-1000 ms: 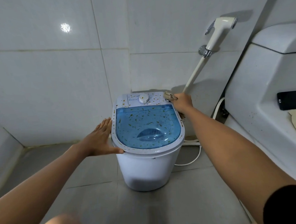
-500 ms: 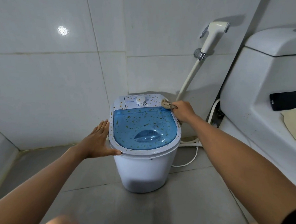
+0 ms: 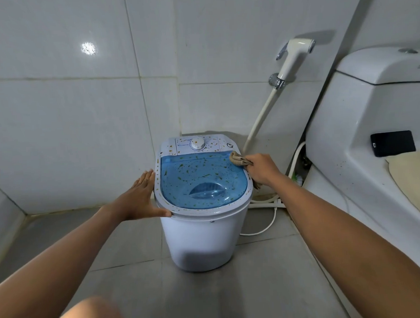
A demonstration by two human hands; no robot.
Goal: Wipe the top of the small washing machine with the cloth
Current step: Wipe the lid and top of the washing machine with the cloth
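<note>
Right hand [image 3: 261, 168] gripping the cloth [image 3: 238, 160] is travelling from the control panel's [image 3: 198, 145] rear right corner forward along the lid's [image 3: 202, 178] right rim, leaving that corner uncovered

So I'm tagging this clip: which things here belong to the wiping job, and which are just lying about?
Job:
washing machine, its speckled blue lid
cloth, gripped in the right hand
left hand, flat against the machine's rim

Lying about:
spray hose
toilet
black phone
</note>
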